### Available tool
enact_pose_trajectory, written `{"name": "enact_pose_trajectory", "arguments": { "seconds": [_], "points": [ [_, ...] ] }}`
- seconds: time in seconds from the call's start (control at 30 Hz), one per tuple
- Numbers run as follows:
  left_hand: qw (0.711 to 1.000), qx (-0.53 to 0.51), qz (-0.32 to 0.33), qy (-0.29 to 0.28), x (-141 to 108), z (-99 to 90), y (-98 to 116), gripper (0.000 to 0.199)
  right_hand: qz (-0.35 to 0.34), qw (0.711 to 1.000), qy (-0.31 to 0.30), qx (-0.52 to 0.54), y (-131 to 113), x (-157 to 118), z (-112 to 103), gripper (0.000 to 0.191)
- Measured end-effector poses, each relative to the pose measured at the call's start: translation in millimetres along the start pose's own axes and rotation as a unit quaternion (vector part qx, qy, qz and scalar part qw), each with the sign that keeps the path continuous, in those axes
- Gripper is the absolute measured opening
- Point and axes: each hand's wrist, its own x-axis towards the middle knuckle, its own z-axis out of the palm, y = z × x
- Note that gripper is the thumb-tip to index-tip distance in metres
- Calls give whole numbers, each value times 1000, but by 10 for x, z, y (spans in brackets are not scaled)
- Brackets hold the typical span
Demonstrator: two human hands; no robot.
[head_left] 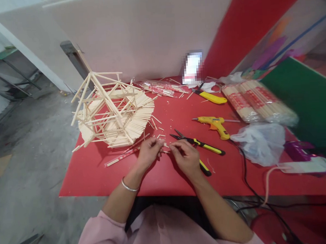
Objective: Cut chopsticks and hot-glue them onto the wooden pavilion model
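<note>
My left hand (150,151) and my right hand (186,158) meet close together over the front half of the red table. Both have their fingertips pinched on short pieces of wooden stick (166,146), small and partly hidden by the fingers. Left of them stands a pavilion-like model (115,117) built of pale wooden sticks, with a pointed roof frame and a wide fanned base. Just beyond my right hand lie yellow-and-black pliers (208,146), their jaws apart. Loose stick offcuts (161,136) are scattered between the model and my hands.
A yellow glue gun (216,124) lies on the right, its black cord (244,165) running off the front edge. Behind it are a yellow-handled cutter (212,97) and bundled sticks (260,100). A plastic bag (259,142) sits right. A blurred lit screen (193,66) leans against the wall.
</note>
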Motion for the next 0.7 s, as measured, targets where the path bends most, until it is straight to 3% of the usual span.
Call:
{"name": "enact_pose_trajectory", "arguments": {
  "seconds": [0.07, 0.13, 0.37, 0.6, 0.7],
  "points": [
    [998, 6, 11, 63, 13, -23, -5, 43, 12, 1000, 22, -7, -1, 3, -19, 18],
    [996, -2, 17, 90, 27, -41, -20, 41, 20, 999, 28, -9, -3, 5, -26, 19],
    [997, -32, -19, -72, 20, 1, -96, 37, -17, 999, -28, -4, -19, -16, 25, 13],
    [996, -37, -7, -81, -6, 18, -63, 39, -9, 1000, -21, -1, -46, 12, 8, 17],
    [997, -50, -14, -50, -5, 24, -51, 43, -5, 1000, 4, -12, -79, 18, -15, 20]
  ]
}}
